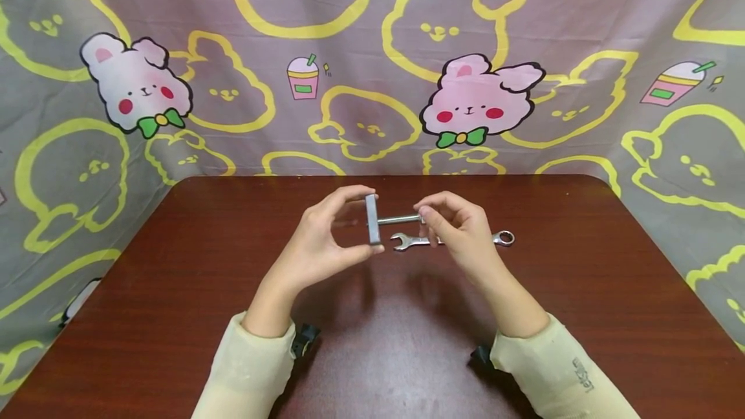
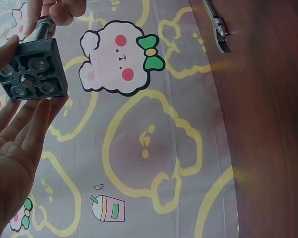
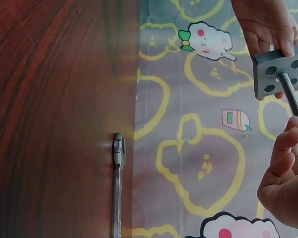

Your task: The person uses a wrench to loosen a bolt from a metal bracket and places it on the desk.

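Note:
My left hand (image 1: pixel 320 233) grips a square grey plate (image 1: pixel 373 220) by opposite edges, thumb below and fingers above in the head view. Recessed holes surround the plate's centre (image 2: pixel 38 65), where a bolt's threaded end shows in the left wrist view. The long threaded bolt (image 3: pixel 291 97) stands out from the plate's other face. At its head end, the thumb and fingertips of my right hand (image 1: pixel 460 225) pinch it. Below and behind the right hand, a combination wrench (image 1: pixel 409 241) lies on the table, its middle hidden by that hand.
The dark reddish-brown table (image 1: pixel 174 290) has rounded far corners. Behind it and along both sides hangs a grey cloth (image 1: pixel 361 70) printed with bunnies and drink cups. Dark wrist straps (image 1: pixel 305 339) sit at the sleeve cuffs.

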Tool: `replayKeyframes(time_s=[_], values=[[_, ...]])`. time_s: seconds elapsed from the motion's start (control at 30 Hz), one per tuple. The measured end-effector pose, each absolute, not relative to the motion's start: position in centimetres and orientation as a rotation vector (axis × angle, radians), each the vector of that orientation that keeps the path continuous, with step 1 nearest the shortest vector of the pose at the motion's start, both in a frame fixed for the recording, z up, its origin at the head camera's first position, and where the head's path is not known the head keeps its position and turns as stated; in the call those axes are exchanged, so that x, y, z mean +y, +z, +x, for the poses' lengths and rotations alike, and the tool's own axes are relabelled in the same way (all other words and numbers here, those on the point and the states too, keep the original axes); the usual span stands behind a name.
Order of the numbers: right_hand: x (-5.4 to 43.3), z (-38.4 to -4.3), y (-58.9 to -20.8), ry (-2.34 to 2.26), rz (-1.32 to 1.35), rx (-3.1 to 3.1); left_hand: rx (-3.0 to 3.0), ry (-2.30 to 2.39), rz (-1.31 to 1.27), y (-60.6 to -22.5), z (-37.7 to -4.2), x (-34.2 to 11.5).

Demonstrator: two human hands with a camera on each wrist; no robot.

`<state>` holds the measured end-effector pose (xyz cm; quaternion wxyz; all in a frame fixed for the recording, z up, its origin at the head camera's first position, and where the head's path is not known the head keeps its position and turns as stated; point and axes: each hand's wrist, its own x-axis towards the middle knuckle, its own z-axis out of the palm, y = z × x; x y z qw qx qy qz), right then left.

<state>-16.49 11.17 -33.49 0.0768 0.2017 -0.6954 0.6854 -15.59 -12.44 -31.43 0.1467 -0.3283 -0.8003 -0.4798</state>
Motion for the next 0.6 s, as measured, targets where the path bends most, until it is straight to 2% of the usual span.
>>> replayKeyframes(time_s=[0.13,0.33,0.6], values=[[11.16,-16.46,-33.50,2.024,0.631,-2.081,-2.299,-1.373,-0.945,-31.37,-15.63,-12.45],[11.17,-16.45,-33.59,1.955,0.822,-2.045,-2.299,-1.371,-0.926,-31.42,-15.72,-12.61],[11.15,-16.46,-33.40,1.868,0.667,-2.172,-2.303,-1.361,-0.916,-31.33,-15.69,-12.65]])
